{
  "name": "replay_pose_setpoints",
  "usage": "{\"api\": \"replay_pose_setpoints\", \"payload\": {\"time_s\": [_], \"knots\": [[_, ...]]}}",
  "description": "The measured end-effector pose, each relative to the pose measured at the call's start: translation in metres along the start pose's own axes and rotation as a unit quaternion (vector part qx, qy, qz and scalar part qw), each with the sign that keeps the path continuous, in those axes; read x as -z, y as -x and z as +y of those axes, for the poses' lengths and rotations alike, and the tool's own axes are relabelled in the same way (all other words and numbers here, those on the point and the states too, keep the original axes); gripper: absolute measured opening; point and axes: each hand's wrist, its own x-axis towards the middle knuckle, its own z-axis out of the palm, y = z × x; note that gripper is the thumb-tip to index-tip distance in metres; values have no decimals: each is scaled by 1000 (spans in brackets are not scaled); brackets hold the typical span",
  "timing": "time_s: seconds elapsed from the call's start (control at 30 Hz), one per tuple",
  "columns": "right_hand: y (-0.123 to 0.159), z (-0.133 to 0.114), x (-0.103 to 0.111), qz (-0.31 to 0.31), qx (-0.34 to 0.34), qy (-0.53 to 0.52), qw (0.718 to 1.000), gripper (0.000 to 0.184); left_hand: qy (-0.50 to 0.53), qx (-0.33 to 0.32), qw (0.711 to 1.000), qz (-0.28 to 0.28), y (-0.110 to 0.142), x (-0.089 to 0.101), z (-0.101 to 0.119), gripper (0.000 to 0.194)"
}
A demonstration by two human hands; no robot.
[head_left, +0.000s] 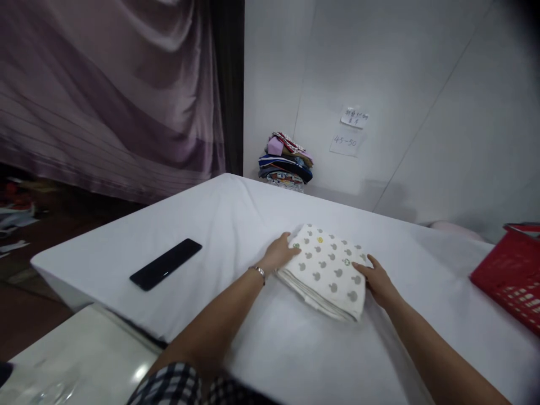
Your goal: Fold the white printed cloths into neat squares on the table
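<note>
A folded white cloth [323,270] printed with small grey shapes and a few yellow and green ones lies tilted just over the white-covered table [228,225]. My left hand [280,252] grips its left edge, thumb on top and the other fingers partly hidden beyond the edge. On the opposite side, my right hand [375,277] holds the right edge, its thumb resting on the printed face. Several folded layers show along the cloth's near edge. Whether its underside touches the table I cannot tell.
Left on the table lies a black phone-like slab [166,264]. A red plastic basket [510,275] stands at the right edge. Behind the table rises a stack of folded fabrics [287,160] by the wall. A pink curtain [126,95] hangs at left; a pale glossy surface [88,354] sits lower left.
</note>
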Motion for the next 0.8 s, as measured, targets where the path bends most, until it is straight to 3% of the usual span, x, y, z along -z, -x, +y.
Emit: {"api": "replay_pose_setpoints", "payload": {"time_s": [0.1, 0.2, 0.33, 0.43, 0.5, 0.53, 0.67, 0.8], "knots": [[10, 6, -16, -18, 23, -33, 999, 101, -44, -21, 999, 8, -30, 23, -3, 70], [16, 9, -22, -55, 25, -14, 998, 100, -42, 30, 999, 0, -50, 37, -12, 68], [2, 11, -4, 14, 98, 51, 994, 79, -35, 54, 998, -3, -47, 39, -21, 61], [-19, 9, 11, 61, 164, 69, 982, 60, -55, 1, 996, 75, -28, 34, -15, 50], [-32, 5, 13, 74, 172, 73, 980, 53, -81, -91, 983, 140, -7, 26, -4, 37], [-38, 3, 13, 71, 169, 76, 980, 51, -85, -147, 975, 145, 5, 20, 3, 32], [-57, -1, 5, 15, 141, 84, 986, 46, -81, -303, 946, 84, 57, -11, 32, 27], [-69, 7, 7, -29, 155, 91, 983, 49, -107, -324, 939, 35, 92, -38, 45, 47]]}}
